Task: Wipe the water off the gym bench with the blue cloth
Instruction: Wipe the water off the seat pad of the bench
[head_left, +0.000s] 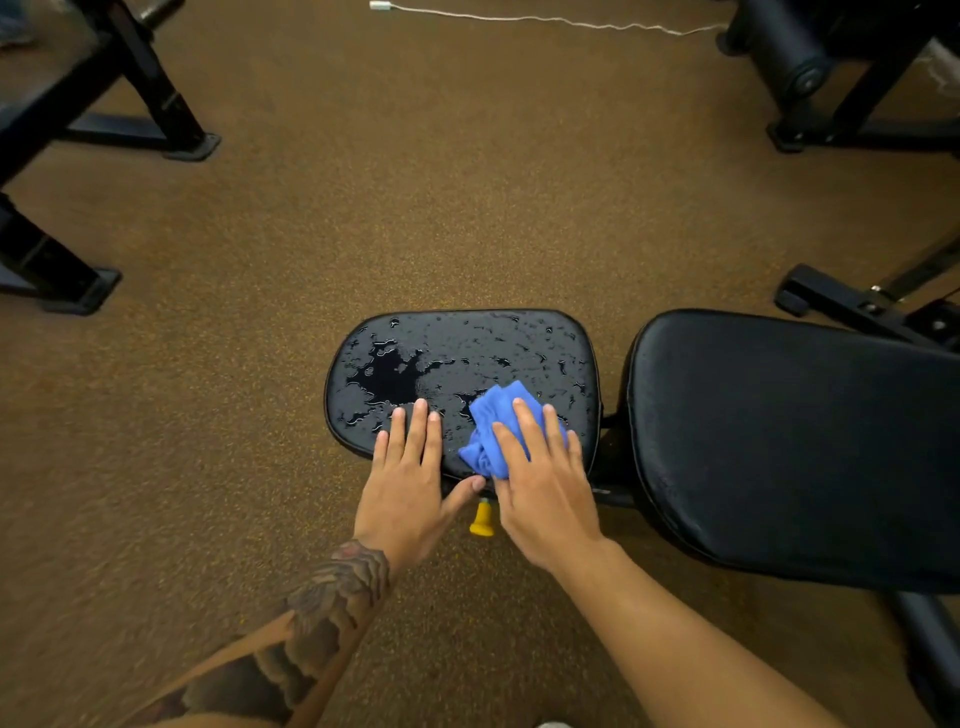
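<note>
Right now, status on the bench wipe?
Left hand flat on seat pad, empty. Right hand pressing blue cloth on pad's near right. Water pooled across the rest. Nothing blocking.

No word, brand, number or sign can be read anywhere in the view. On the gym bench (467, 353), a small pale mark sits on the black frame (605, 491) under the wet pad, at about 4 o'clock from the pad's middle. It could be a label, but it is too small to make out. A faint pale strip on a slanted leg of the rack (171, 101), at 10 o'clock in the view, is equally blurred and unreadable.
</note>
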